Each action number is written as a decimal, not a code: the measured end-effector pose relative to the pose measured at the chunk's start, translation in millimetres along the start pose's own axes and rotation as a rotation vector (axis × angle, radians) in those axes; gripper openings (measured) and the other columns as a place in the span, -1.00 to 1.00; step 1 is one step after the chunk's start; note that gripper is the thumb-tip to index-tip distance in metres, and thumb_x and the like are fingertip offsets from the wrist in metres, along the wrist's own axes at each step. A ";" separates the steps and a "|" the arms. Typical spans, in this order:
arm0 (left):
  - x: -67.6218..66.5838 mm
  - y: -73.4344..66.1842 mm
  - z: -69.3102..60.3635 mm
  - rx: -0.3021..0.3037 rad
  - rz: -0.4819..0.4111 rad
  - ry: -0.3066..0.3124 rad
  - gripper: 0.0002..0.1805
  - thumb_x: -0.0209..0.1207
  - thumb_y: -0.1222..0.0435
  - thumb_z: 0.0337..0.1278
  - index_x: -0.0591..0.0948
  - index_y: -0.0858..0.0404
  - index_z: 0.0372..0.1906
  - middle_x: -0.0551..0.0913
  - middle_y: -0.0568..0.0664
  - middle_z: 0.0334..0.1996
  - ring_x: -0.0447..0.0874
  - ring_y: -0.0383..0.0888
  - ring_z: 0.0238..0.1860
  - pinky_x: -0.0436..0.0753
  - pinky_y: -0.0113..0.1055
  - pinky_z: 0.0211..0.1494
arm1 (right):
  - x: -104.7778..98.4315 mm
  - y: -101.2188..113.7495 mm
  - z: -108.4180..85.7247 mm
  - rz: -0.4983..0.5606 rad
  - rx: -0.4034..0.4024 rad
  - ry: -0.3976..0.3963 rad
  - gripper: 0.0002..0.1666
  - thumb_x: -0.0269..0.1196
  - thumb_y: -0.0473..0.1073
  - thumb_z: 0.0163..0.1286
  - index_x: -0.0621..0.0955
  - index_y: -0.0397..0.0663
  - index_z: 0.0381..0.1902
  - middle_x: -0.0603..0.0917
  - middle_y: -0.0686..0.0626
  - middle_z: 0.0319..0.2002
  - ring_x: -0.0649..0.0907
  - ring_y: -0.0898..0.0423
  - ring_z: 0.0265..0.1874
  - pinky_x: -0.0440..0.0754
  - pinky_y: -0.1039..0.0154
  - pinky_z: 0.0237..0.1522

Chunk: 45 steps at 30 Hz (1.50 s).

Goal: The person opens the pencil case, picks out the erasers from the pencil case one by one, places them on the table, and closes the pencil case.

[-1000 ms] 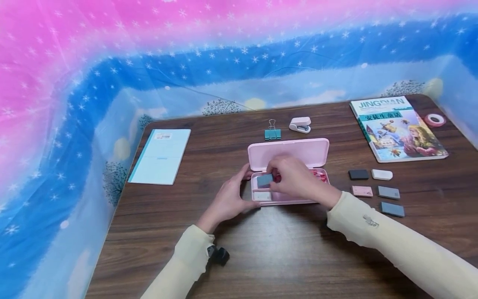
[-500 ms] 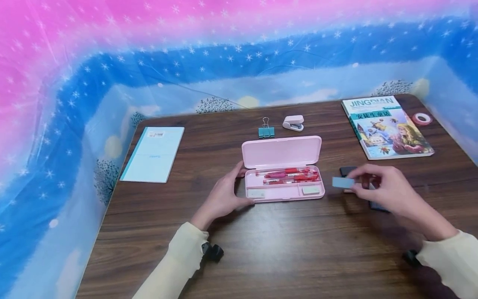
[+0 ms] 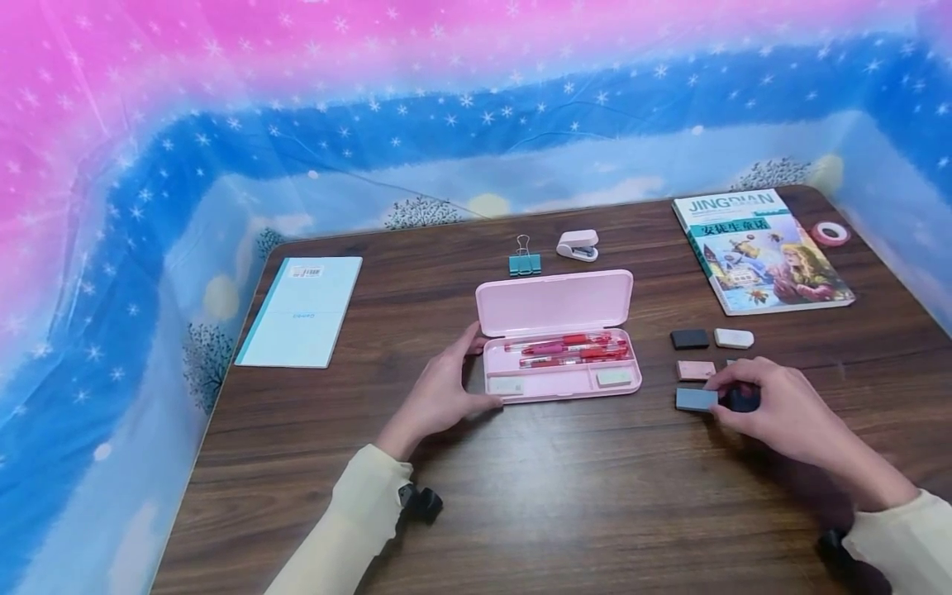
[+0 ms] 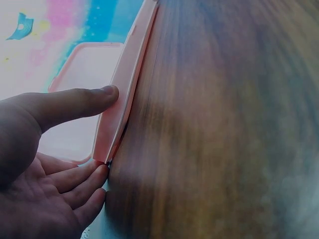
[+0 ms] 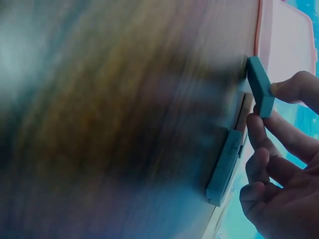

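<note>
We pinched a blue-grey rectangular eraser [image 3: 696, 400] between the thumb and fingers of our right hand [image 3: 788, 411], just in front of a flat pink eraser [image 3: 695, 370]; we could not tell whether its underside touched the dark brown wood-grain table [image 3: 535, 504]. A second blue-grey block eraser [image 5: 223, 167] lay under that hand, partly hidden from the head view. Behind the pink one we had a black rectangular eraser [image 3: 690, 339] and, to its right, a white eraser with one rounded end [image 3: 734, 338].

Our left hand [image 3: 440, 392] was loosely spread at the left end of an open pink plastic pencil case [image 3: 554, 302], its thumb laid straight against the front wall and its fingers extended at the left end. In the case's long rear compartment we saw clear-and-red pens [image 3: 573, 350]; in front, a whitish flat eraser [image 3: 507, 386] occupied the wider left compartment and a pale greenish-white eraser [image 3: 613, 378] the small right one.
</note>
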<state>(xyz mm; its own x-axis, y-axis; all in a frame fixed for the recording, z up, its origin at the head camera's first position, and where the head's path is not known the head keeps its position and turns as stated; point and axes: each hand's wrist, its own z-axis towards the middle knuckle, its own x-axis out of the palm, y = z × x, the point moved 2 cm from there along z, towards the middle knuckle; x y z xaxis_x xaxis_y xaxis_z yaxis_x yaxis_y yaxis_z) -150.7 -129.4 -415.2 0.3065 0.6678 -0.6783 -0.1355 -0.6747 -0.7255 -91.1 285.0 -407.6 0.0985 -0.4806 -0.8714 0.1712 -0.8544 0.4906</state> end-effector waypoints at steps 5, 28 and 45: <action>-0.5 0.1 -0.4 0.010 -0.002 0.000 0.22 0.58 0.13 -0.13 0.07 0.09 0.62 0.48 -0.04 0.37 0.28 -0.04 0.48 0.23 0.05 0.55 | 1.6 1.6 2.6 -0.093 -0.069 -0.016 -0.73 0.52 -0.17 0.09 0.75 0.05 -0.21 0.65 -0.04 -0.18 0.55 0.03 -0.26 0.50 0.13 -0.27; -0.8 0.5 -0.5 0.015 0.002 0.000 0.21 0.58 0.14 -0.11 0.07 0.10 0.62 0.47 -0.04 0.38 0.27 -0.06 0.49 0.23 0.00 0.55 | 52.0 145.0 53.0 0.306 -0.142 0.026 -0.82 0.35 -0.20 0.35 0.77 0.01 -0.10 0.69 0.10 -0.32 0.55 0.13 -0.39 0.53 0.30 -0.42; -0.6 2.9 0.4 0.085 -0.018 -0.019 0.20 0.60 0.19 -0.15 0.11 0.15 0.59 0.55 -0.03 0.30 0.40 -0.07 0.39 0.31 -0.01 0.51 | 99.2 189.2 76.2 0.108 -0.171 -0.040 -0.75 0.44 -0.21 0.14 0.78 -0.10 -0.18 0.72 0.08 -0.45 0.55 0.13 -0.41 0.47 0.23 -0.35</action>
<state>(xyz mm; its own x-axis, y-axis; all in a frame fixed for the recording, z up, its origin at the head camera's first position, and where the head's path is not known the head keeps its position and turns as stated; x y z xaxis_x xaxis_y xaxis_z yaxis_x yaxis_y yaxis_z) -151.6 -131.7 -417.0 0.2921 0.6857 -0.6667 -0.2104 -0.6339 -0.7442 -123.5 60.6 -401.4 0.0870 -0.5778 -0.8116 0.3262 -0.7532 0.5712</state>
